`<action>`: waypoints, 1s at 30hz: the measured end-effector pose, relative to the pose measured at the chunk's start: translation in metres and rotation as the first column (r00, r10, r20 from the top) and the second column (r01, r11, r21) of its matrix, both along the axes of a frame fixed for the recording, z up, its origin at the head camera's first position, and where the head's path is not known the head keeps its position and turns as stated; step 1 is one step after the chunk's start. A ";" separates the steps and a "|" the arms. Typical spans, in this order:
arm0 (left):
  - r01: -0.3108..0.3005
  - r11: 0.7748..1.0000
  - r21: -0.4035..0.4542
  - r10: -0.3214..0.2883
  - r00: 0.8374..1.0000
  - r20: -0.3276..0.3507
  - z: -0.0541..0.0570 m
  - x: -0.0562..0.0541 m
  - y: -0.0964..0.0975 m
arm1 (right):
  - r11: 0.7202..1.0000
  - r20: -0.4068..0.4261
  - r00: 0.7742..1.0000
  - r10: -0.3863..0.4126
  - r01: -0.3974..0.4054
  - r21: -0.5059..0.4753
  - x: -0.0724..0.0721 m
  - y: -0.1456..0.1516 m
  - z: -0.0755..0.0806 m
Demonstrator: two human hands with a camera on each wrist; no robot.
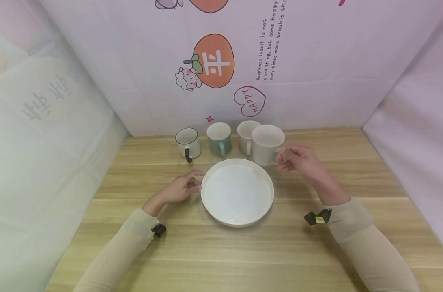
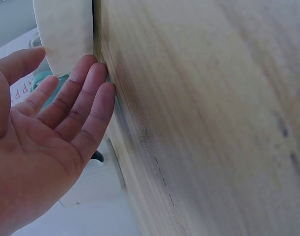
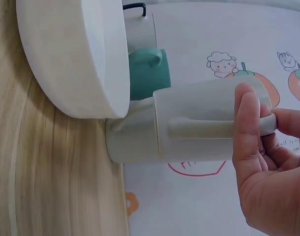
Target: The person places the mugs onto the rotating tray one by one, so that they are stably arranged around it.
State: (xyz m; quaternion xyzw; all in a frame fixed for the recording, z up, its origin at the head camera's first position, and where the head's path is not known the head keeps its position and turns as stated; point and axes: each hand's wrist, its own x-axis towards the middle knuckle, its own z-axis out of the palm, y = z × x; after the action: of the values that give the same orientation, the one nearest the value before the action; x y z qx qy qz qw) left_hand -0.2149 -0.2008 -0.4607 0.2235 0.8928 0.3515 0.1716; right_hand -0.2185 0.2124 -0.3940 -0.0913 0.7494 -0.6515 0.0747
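Observation:
My right hand [image 1: 301, 161] pinches the handle of a pale grey-white mug [image 1: 267, 140]. In the right wrist view this held mug [image 3: 204, 105] is raised off the tabletop, mouth upward, overlapping a second pale mug [image 3: 132, 135] standing behind it. A round white tray [image 1: 237, 192] with a low rim lies on the table just in front of the mugs. At the tray's left rim is my left hand [image 1: 181, 187], holding nothing. Its fingers [image 2: 73, 105] are loosely bent, palm toward the tray, in the left wrist view.
A white mug with black rim and handle [image 1: 189, 144], a teal mug [image 1: 219, 140] and the other pale mug [image 1: 245, 136] stand in a row at the back of the wooden table [image 1: 214, 259]. Printed white cloth [image 1: 316, 73] hangs directly behind them.

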 end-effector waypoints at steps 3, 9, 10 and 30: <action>0.000 1.000 0.000 0.000 1.000 0.002 0.000 0.000 0.000 | 1.000 -0.002 1.000 0.011 -0.011 0.021 0.002 -0.004 0.001; -0.006 1.000 -0.010 0.006 1.000 0.005 -0.001 0.001 0.001 | 0.997 0.004 0.999 0.042 -0.042 0.061 0.006 -0.011 0.003; -0.008 1.000 -0.011 0.008 1.000 0.006 -0.001 0.001 0.001 | 0.997 0.007 0.999 0.049 -0.049 0.065 0.006 -0.012 0.003; -0.001 1.000 -0.012 0.001 1.000 0.004 0.002 0.002 0.002 | 0.990 0.036 0.992 0.120 -0.122 0.067 0.009 -0.036 -0.001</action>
State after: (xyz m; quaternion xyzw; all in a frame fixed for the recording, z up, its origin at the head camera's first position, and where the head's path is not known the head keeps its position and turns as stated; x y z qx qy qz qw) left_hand -0.2125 -0.1986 -0.4583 0.2214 0.8946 0.3469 0.1744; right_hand -0.2098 0.1769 -0.3949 -0.1235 0.7633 -0.6208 0.1293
